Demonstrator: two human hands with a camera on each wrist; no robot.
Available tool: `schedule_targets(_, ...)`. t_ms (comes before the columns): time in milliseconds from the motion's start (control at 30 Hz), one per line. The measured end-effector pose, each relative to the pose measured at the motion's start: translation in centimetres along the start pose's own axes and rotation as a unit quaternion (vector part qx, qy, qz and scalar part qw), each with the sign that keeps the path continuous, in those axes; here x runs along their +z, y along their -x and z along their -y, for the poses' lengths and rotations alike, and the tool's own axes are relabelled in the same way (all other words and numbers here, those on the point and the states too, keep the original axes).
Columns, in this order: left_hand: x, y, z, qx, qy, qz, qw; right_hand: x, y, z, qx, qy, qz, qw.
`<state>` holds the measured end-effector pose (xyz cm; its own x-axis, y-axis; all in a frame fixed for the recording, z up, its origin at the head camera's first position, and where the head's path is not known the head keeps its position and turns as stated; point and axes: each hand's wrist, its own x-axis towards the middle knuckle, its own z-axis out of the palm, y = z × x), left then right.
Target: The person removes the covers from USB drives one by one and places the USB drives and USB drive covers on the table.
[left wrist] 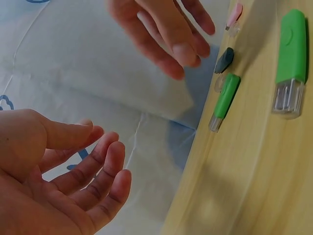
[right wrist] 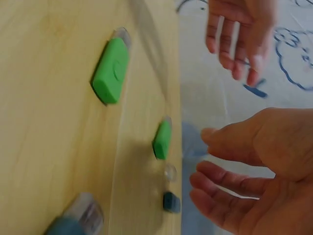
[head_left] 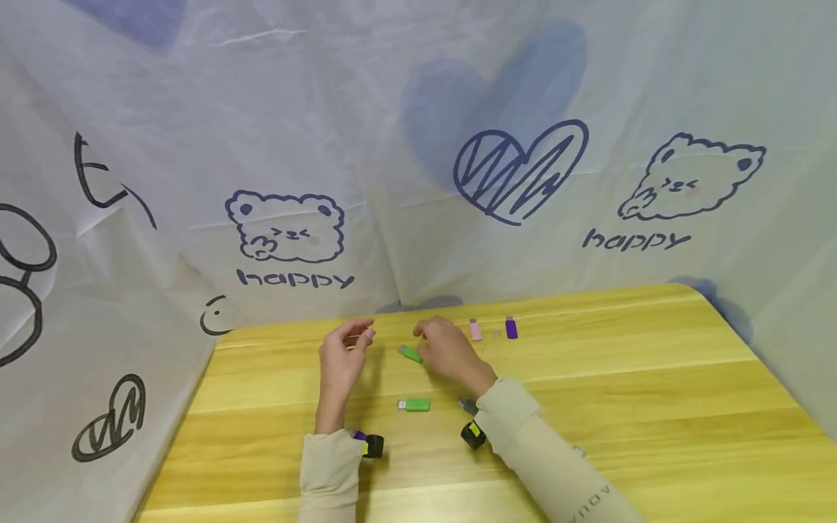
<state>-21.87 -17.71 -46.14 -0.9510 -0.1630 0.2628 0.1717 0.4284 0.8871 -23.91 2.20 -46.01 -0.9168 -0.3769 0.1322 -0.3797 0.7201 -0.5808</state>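
Note:
My left hand (head_left: 341, 363) is held above the table with its fingers loosely bent and nothing in it. Bent likewise and bare, my right hand (head_left: 450, 350) hovers beside a green USB flash drive (head_left: 411, 354) near the back. A second green flash drive (head_left: 417, 405) lies nearer, between the forearms; its clear cap (left wrist: 287, 98) shows in the left wrist view. A dark flash drive (head_left: 467, 405) is partly covered by the right sleeve. Another dark one (right wrist: 171, 201), seen in the right wrist view, is hidden behind my right hand in the head view.
A pink flash drive (head_left: 475, 330) and a purple one (head_left: 511, 328) lie to the right at the back. Something purple (head_left: 359, 435) peeks out by the left wrist camera (head_left: 374, 446). A patterned cloth (head_left: 392, 240) hangs behind the wooden table (head_left: 654, 378).

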Motion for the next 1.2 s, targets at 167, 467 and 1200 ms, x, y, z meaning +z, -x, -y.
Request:
schedule_targets(167,-0.5,0.1,0.1,-0.005,0.003,-0.006,1.0,1.3,-1.1,1.1,0.017,0.045,0.021,0.9986)
schedule_targets(467,-1.0,-0.1,0.1,-0.004,0.013,-0.015,0.9998,2.9,-1.7,1.7,0.027,0.092,0.055,0.9938)
schedule_targets(1200,-0.6,-0.3,0.3,-0.006,-0.011,-0.011,0.9999,3.1,-1.2,1.7,0.032,0.017,0.049,0.9981)
